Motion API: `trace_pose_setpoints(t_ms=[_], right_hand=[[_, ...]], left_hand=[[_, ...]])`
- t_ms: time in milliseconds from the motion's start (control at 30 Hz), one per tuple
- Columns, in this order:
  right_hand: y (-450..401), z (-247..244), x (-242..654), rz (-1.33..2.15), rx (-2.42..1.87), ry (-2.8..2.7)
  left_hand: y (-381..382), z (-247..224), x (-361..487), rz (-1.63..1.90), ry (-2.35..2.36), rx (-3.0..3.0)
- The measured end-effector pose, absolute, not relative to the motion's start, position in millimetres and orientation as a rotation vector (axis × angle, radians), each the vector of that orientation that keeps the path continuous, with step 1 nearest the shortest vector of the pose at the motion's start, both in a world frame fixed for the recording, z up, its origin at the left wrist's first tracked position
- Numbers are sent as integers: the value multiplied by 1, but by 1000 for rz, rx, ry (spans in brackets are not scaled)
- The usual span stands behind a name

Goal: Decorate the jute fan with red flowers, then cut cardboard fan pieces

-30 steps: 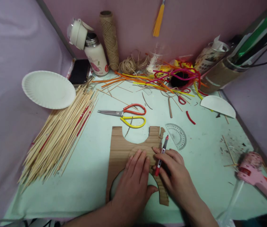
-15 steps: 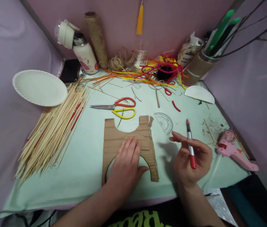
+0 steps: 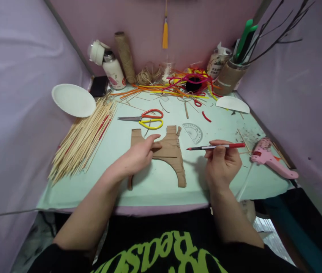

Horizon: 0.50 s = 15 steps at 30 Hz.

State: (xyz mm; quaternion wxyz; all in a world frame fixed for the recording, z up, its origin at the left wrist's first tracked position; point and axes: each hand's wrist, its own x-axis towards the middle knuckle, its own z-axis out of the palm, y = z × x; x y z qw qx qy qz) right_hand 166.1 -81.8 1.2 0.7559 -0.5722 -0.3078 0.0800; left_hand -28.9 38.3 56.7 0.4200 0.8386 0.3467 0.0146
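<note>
A piece of brown cardboard with curved cut-outs at top and bottom lies flat on the table. Over its left half is my left hand, open, thumb and a finger stretched to the right; its other fingers are hidden, and I cannot tell how firmly it touches the cardboard. To the right, my right hand grips a red-and-silver pen, held nearly level with its red tip pointing left toward the cardboard. A clear protractor lies between cardboard and pen, and scissors with red and yellow handles lie just behind the cardboard.
Many thin wooden sticks and a white paper plate are at left. A pink glue gun lies at right. Along the back stand a bottle, twine, pipe cleaners and a brown holder.
My left hand has turned from lying flat across the cardboard to pointing rightward. In my right hand the pen has swung from upright to nearly level. The camera view has shifted.
</note>
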Motion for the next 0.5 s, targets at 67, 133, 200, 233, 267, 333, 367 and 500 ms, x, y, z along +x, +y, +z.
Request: trace_pose_setpoints(t_ms=[67,133,200,233,267,333,367,500], right_hand=[[-82,2,166,197,-1234,-688],[-83,3,165,219,-1239,-717],[-84,4,164,238,-1262,-743],[-85,4,164,248,-1274,-753],[-86,5,164,257,-1280,-761],[-86,6,163,270,-1271,-774],[-86,6,163,273,-1258,-777],[-84,2,164,267,-1243,-797]], left_hand=[[45,61,-27,-16,865,2093],[49,63,-25,-32,859,2111],[51,64,-24,-36,855,2120],[52,65,-24,-38,853,2123],[53,65,-24,-39,854,2125],[52,65,-23,-42,857,2138],[50,65,-23,-40,862,2158],[30,60,-17,18,942,2376]])
